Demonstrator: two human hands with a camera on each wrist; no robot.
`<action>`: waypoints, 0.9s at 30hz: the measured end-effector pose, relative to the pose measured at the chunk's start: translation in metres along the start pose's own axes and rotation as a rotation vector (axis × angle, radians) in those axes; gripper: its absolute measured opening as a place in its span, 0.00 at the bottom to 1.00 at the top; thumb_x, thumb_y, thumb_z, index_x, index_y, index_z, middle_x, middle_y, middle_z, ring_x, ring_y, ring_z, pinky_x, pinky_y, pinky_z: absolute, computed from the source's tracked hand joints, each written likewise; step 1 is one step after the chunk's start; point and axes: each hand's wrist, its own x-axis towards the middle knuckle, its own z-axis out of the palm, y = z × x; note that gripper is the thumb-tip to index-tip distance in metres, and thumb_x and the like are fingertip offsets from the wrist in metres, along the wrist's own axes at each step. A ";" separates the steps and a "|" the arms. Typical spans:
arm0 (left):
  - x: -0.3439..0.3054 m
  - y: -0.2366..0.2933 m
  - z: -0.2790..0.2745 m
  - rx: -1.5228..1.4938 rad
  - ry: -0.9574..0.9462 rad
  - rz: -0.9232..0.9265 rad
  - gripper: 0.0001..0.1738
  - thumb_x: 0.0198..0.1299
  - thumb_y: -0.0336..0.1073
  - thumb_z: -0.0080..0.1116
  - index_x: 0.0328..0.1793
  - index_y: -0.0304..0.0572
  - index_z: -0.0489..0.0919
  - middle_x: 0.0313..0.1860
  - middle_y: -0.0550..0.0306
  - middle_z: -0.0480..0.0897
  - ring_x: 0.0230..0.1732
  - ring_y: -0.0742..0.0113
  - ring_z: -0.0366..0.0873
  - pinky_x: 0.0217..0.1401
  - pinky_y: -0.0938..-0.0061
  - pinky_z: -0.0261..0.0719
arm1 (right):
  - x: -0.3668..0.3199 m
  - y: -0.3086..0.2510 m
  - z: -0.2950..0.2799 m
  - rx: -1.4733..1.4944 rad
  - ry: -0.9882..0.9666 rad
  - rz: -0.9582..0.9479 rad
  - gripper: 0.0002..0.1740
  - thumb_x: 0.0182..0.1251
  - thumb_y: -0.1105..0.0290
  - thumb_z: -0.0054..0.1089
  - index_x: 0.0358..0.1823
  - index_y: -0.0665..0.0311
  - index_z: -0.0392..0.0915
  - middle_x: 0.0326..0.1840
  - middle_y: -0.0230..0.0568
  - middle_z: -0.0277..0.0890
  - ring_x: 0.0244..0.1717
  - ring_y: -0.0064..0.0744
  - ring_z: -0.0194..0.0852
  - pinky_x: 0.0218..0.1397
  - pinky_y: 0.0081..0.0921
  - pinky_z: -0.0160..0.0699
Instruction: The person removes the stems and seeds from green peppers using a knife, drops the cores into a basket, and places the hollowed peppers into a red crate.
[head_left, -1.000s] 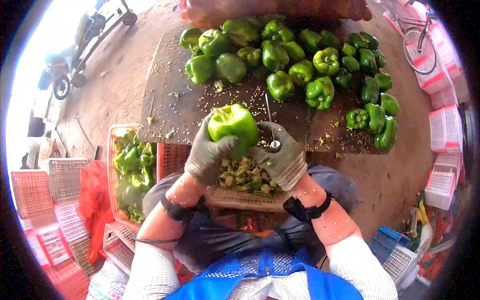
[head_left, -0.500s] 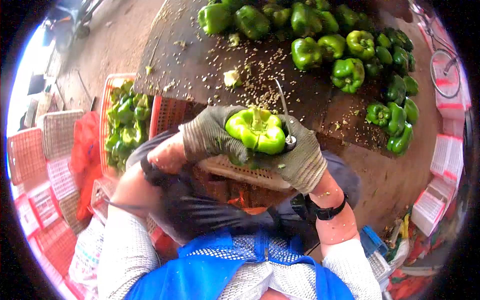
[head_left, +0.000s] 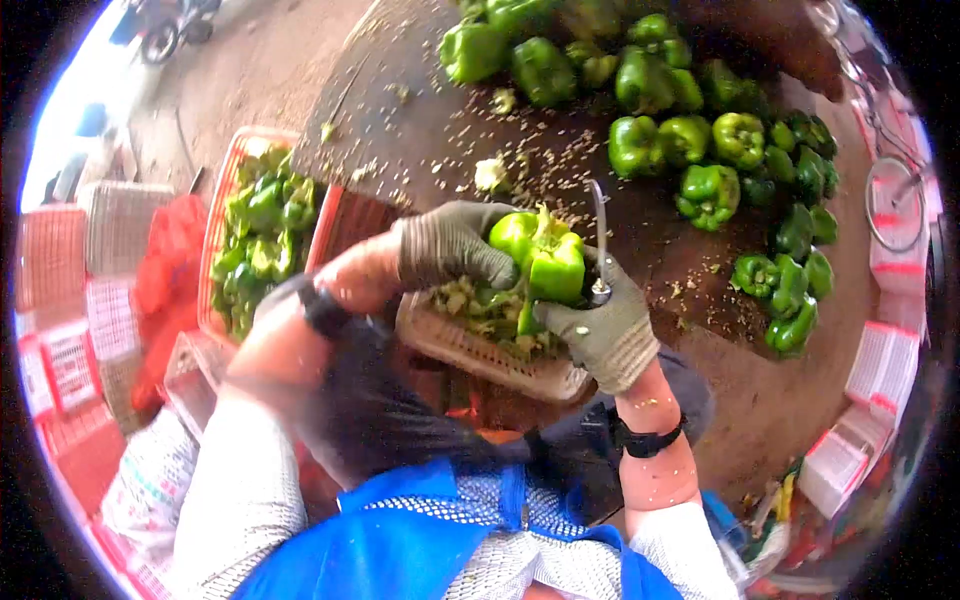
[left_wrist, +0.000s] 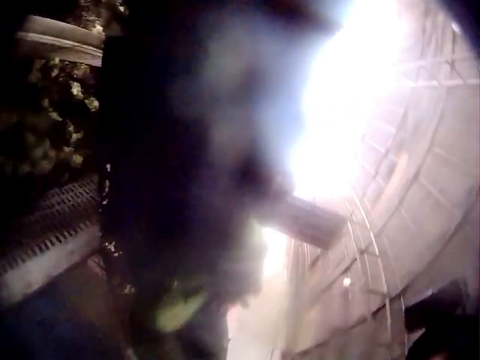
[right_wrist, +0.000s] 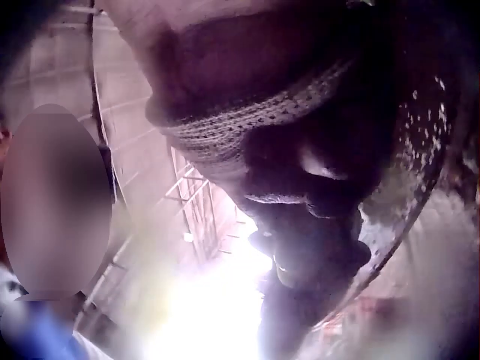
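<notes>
- I hold a glossy, bright green bell pepper (head_left: pixel 557 276) up between my hands, over a pale, perforated plastic basket (head_left: pixel 482 358) of green trimmings (head_left: pixel 468 305).
- My left hand (head_left: pixel 450 245), in a grey-green knitted glove, grips the pepper's left side, with the thumb on the near side.
- My right hand (head_left: pixel 612 325), gloved alike, is curled round the lower end of a thin, curved metal blade (head_left: pixel 602 235) that points away from me; its thumb lies against the pepper's near right side.
- The pepper looks split, its lobes standing apart beside the stem (head_left: pixel 545 230). I cannot tell whether the halves are joined underneath, and both wrist views are too dark to settle it.
- I judge this step to be opening the pepper and freeing its core.
- The next move, I think, calls for a firm left grip while both thumbs ease the flesh apart, with the blade kept clear of my left fingers.
- Whole green peppers (head_left: pixel 708 197) wait on the dark, seed-strewn board (head_left: pixel 372 108); opened-looking green pieces (head_left: pixel 262 215) fill the orange plastic crate (head_left: pixel 220 225) to my left.
</notes>
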 end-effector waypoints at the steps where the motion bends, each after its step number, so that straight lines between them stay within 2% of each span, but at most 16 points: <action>1: 0.005 0.000 0.005 0.102 0.092 0.074 0.48 0.51 0.42 0.75 0.74 0.32 0.62 0.58 0.56 0.79 0.56 0.70 0.76 0.60 0.72 0.77 | 0.002 0.001 -0.001 -0.105 0.060 -0.050 0.36 0.49 0.72 0.76 0.60 0.67 0.69 0.52 0.42 0.80 0.51 0.30 0.80 0.57 0.28 0.79; 2: 0.006 0.000 0.013 0.125 0.134 0.131 0.52 0.53 0.46 0.74 0.77 0.32 0.56 0.62 0.52 0.76 0.60 0.66 0.74 0.64 0.70 0.74 | 0.004 0.001 0.000 -0.211 0.122 -0.096 0.36 0.50 0.73 0.75 0.61 0.67 0.68 0.53 0.42 0.80 0.51 0.31 0.80 0.58 0.28 0.79; 4: 0.008 0.002 0.027 0.198 0.278 0.296 0.54 0.52 0.50 0.74 0.77 0.32 0.55 0.64 0.48 0.74 0.62 0.63 0.72 0.67 0.70 0.70 | 0.006 0.014 0.001 -0.192 0.164 -0.266 0.37 0.52 0.69 0.74 0.63 0.67 0.65 0.55 0.46 0.78 0.56 0.38 0.78 0.59 0.30 0.77; 5: 0.004 0.011 0.033 0.323 0.324 0.225 0.54 0.53 0.51 0.73 0.77 0.31 0.55 0.64 0.47 0.73 0.63 0.62 0.71 0.68 0.70 0.69 | 0.009 0.020 0.002 -0.234 0.187 -0.292 0.36 0.54 0.67 0.73 0.64 0.66 0.65 0.54 0.47 0.79 0.55 0.40 0.79 0.58 0.32 0.77; 6: 0.001 0.010 0.046 0.326 0.405 0.361 0.48 0.54 0.50 0.72 0.73 0.33 0.61 0.62 0.48 0.74 0.61 0.62 0.72 0.66 0.70 0.70 | 0.010 0.022 0.007 -0.271 0.210 -0.311 0.35 0.56 0.65 0.71 0.64 0.65 0.65 0.53 0.49 0.79 0.54 0.43 0.80 0.57 0.33 0.78; 8: 0.005 0.004 0.057 0.534 0.645 0.333 0.41 0.56 0.52 0.70 0.69 0.35 0.67 0.61 0.49 0.74 0.60 0.63 0.72 0.66 0.70 0.70 | 0.007 0.003 0.019 -0.432 0.274 -0.283 0.36 0.56 0.63 0.72 0.64 0.62 0.65 0.51 0.51 0.79 0.51 0.48 0.81 0.54 0.37 0.80; 9: 0.011 0.000 0.061 0.237 0.657 0.304 0.37 0.57 0.54 0.69 0.65 0.37 0.70 0.60 0.49 0.74 0.59 0.64 0.72 0.66 0.70 0.69 | 0.011 0.000 0.020 -0.431 0.268 -0.225 0.40 0.52 0.62 0.75 0.65 0.63 0.64 0.52 0.52 0.79 0.51 0.48 0.81 0.54 0.36 0.80; 11: 0.011 -0.005 0.059 0.425 0.720 0.431 0.38 0.60 0.56 0.66 0.66 0.36 0.69 0.60 0.48 0.74 0.61 0.63 0.71 0.67 0.68 0.67 | 0.015 0.002 0.024 -0.312 0.260 -0.246 0.44 0.48 0.61 0.79 0.65 0.64 0.63 0.52 0.52 0.78 0.51 0.52 0.80 0.53 0.37 0.80; 13: 0.006 -0.003 0.063 0.542 0.761 0.497 0.40 0.61 0.58 0.63 0.67 0.34 0.68 0.61 0.47 0.74 0.63 0.61 0.70 0.69 0.68 0.65 | 0.012 0.001 0.028 -0.322 0.320 -0.342 0.37 0.54 0.58 0.73 0.63 0.59 0.65 0.49 0.52 0.79 0.50 0.55 0.80 0.50 0.41 0.80; 14: 0.005 0.000 0.067 0.582 0.750 0.534 0.38 0.63 0.59 0.61 0.66 0.34 0.69 0.61 0.48 0.74 0.62 0.61 0.70 0.68 0.68 0.65 | 0.009 0.000 0.029 -0.328 0.347 -0.385 0.33 0.56 0.57 0.70 0.62 0.57 0.67 0.48 0.52 0.80 0.49 0.56 0.80 0.49 0.43 0.81; 15: 0.005 -0.002 0.064 0.513 0.732 0.495 0.37 0.64 0.59 0.60 0.65 0.34 0.70 0.60 0.48 0.75 0.62 0.61 0.71 0.68 0.68 0.66 | 0.007 -0.002 0.028 -0.321 0.311 -0.326 0.43 0.48 0.60 0.78 0.64 0.64 0.64 0.51 0.50 0.77 0.50 0.51 0.80 0.52 0.38 0.79; 18: 0.010 0.009 0.049 0.560 0.702 0.348 0.34 0.67 0.60 0.54 0.61 0.32 0.74 0.52 0.51 0.79 0.55 0.65 0.74 0.62 0.71 0.70 | 0.011 -0.004 0.023 -0.330 0.291 -0.233 0.42 0.48 0.62 0.77 0.63 0.64 0.65 0.52 0.50 0.78 0.50 0.48 0.80 0.53 0.38 0.79; 21: 0.017 0.006 0.018 0.727 0.425 0.325 0.33 0.70 0.59 0.48 0.59 0.32 0.75 0.52 0.52 0.81 0.51 0.63 0.79 0.57 0.68 0.75 | 0.006 -0.009 0.019 -0.233 0.249 -0.135 0.38 0.49 0.66 0.75 0.61 0.65 0.67 0.49 0.49 0.80 0.49 0.44 0.81 0.53 0.35 0.79; 25: 0.016 0.003 0.011 -0.465 0.099 -0.017 0.40 0.65 0.68 0.48 0.63 0.35 0.72 0.53 0.50 0.81 0.52 0.60 0.81 0.60 0.65 0.77 | -0.002 -0.010 0.023 -0.215 0.201 -0.163 0.35 0.48 0.68 0.76 0.59 0.67 0.70 0.47 0.47 0.80 0.46 0.37 0.81 0.52 0.31 0.80; 26: 0.010 0.005 0.013 -0.457 0.087 -0.063 0.45 0.62 0.71 0.48 0.64 0.33 0.71 0.55 0.48 0.80 0.54 0.60 0.80 0.62 0.65 0.77 | -0.006 -0.010 0.023 -0.242 0.183 -0.184 0.35 0.48 0.68 0.76 0.58 0.67 0.71 0.47 0.46 0.80 0.46 0.35 0.81 0.52 0.30 0.80; 27: 0.007 0.003 0.012 -0.439 0.107 -0.079 0.46 0.61 0.72 0.48 0.63 0.31 0.71 0.55 0.47 0.80 0.55 0.60 0.80 0.63 0.65 0.77 | -0.004 0.002 0.025 -0.233 0.218 -0.292 0.30 0.49 0.67 0.75 0.53 0.64 0.73 0.43 0.48 0.82 0.43 0.43 0.83 0.48 0.36 0.81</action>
